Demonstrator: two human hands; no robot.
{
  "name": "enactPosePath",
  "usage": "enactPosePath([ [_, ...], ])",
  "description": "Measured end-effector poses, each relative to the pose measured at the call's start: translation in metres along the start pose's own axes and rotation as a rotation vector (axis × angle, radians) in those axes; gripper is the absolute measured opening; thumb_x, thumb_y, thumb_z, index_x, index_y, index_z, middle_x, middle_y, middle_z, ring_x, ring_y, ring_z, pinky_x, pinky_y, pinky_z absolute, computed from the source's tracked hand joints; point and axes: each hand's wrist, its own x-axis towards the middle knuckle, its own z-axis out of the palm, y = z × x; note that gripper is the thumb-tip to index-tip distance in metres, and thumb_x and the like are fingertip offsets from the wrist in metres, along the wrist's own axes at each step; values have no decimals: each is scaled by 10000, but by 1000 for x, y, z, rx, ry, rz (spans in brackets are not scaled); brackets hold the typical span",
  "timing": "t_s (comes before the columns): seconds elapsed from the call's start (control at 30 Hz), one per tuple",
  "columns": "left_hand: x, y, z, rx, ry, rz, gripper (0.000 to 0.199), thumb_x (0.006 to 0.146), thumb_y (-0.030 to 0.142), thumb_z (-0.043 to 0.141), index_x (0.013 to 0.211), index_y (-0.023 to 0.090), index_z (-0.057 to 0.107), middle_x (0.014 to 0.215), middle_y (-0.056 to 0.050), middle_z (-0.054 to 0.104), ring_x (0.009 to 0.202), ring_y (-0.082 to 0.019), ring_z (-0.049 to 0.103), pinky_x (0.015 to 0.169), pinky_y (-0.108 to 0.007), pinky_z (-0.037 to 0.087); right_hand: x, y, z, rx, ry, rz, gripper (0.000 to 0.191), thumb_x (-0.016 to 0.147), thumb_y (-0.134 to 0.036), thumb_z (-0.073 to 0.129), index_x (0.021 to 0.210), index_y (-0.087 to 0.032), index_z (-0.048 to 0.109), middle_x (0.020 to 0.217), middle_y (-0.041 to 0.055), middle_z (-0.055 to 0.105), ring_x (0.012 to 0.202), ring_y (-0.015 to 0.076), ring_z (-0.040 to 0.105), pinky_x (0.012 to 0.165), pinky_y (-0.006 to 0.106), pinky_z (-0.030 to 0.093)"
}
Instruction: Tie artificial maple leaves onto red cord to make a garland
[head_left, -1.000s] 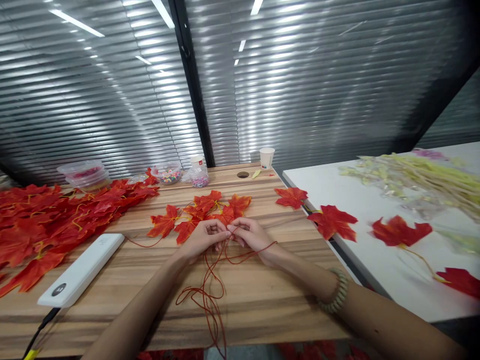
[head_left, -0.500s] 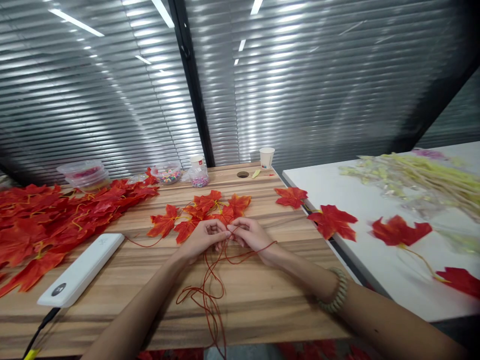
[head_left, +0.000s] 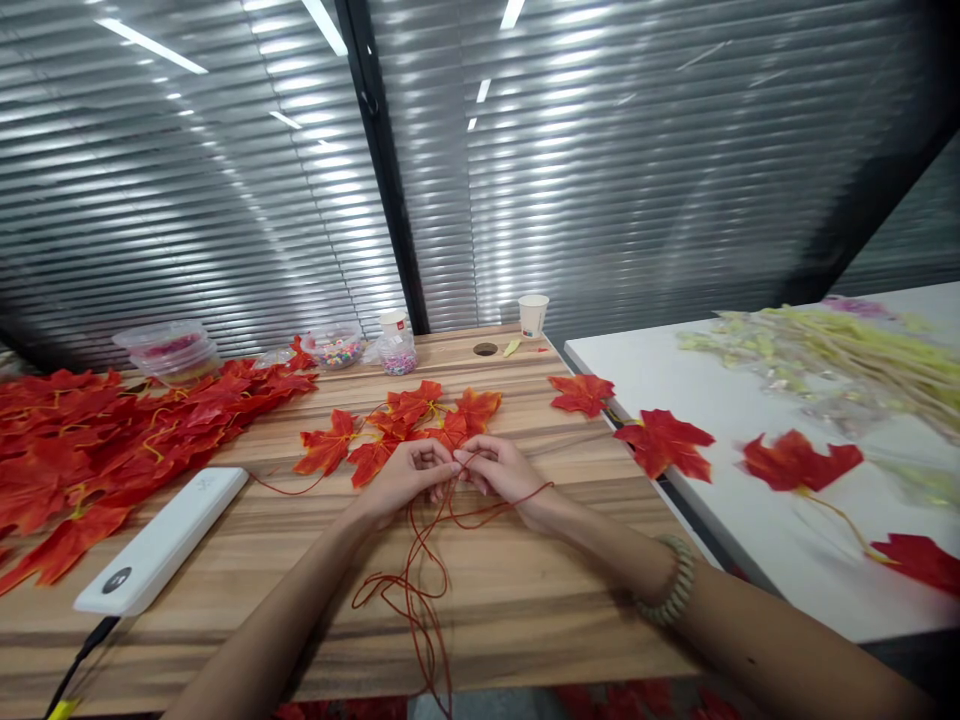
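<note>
Fingertips of my left hand and my right hand meet over the middle of the wooden table, both pinching a thin red cord. Loose loops of the cord hang below the fingers and trail past the table's front edge; one strand crosses my right wrist. Just beyond the hands lies a cluster of red-orange artificial maple leaves, one leaf partly behind my fingers. Exactly how the cord runs between the fingertips is too small to make out. Around my right forearm is a braided green bracelet.
A heap of red maple leaves covers the left side, beside a white power bank with a black cable. Bead containers and a paper cup stand at the back. More leaves reach onto a white table at right.
</note>
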Motion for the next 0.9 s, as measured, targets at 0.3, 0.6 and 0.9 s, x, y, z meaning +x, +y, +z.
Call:
enactPosePath([
  [0.3, 0, 0, -1, 9, -5, 3, 231, 680, 330, 644, 701, 122, 546, 501, 35, 513, 435, -61, 459, 430, -175, 387, -1, -2, 1, -13, 2, 28, 133, 692, -254, 568, 651, -134, 528, 518, -47, 504, 400, 31, 345, 390, 178, 229],
  [0.6, 0, -1, -1, 3, -14, 15, 205, 700, 309, 636, 704, 123, 549, 510, 34, 526, 437, -62, 465, 434, -174, 391, 0, -1, 1, -10, 4, 20, 127, 687, -249, 567, 651, -133, 531, 519, -47, 504, 403, 32, 353, 393, 179, 231],
  [0.9, 0, -1, -1, 7, -15, 19, 203, 703, 313, 635, 702, 126, 554, 506, 38, 529, 438, -60, 467, 436, -170, 384, 1, 2, 0, -13, 2, 2, 104, 691, -226, 557, 654, -132, 533, 523, -45, 507, 407, 33, 366, 401, 179, 243],
])
